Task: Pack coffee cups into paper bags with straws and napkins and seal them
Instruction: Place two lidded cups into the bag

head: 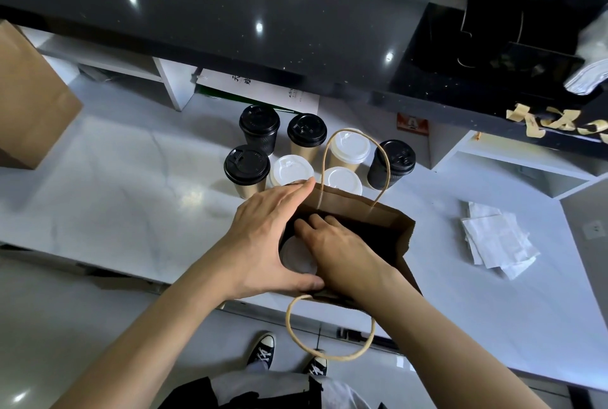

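A brown paper bag with twine handles stands open at the counter's near edge. Inside it sits a white-lidded cup. My left hand spans the bag's left side, fingers along the far rim and thumb on the near rim, holding the mouth open. My right hand reaches down into the bag with its fingers beside the cup lid; what they touch is hidden. Behind the bag stand several more cups, some with black lids and some with white lids.
A stack of white napkins lies to the right on the white counter. Another brown bag stands at the far left. A dark raised shelf overhangs the back. Twine-handled dark bags sit at the upper right.
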A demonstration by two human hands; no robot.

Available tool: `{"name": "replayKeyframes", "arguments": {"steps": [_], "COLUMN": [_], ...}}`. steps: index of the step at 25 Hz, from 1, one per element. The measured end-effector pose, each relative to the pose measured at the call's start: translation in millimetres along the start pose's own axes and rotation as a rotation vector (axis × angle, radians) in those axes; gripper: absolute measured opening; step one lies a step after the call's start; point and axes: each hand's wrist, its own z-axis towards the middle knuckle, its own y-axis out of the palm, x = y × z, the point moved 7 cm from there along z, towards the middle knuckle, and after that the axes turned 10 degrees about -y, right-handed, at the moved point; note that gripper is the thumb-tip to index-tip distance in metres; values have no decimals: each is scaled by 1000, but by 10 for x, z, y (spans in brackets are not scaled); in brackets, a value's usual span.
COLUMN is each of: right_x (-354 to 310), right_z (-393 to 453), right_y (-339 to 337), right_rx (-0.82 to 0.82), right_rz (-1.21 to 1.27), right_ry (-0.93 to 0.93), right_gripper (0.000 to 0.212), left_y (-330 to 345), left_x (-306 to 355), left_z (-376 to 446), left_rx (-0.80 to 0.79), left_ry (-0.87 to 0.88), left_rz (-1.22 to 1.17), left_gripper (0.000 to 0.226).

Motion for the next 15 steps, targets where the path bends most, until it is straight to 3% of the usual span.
{"name": "replayKeyframes", "arguments": {"steps": [5,9,15], "right_x": [-5,47,194], "right_z": [-25,-186,-615], "right_y": [27,-27,-352], "right_rx": [6,81,336], "right_rz": [-67,29,259], "right_ry": [8,20,67], "right_gripper": [81,85,50], "left_y": [-11,-9,6], "left_x": [16,37,20], "left_z": [-2,-16,-32], "left_rx": [10,24,23], "left_ry": [-1,10,9], "left_rz": [-5,-10,-34], "left_gripper": [131,128,127]}}
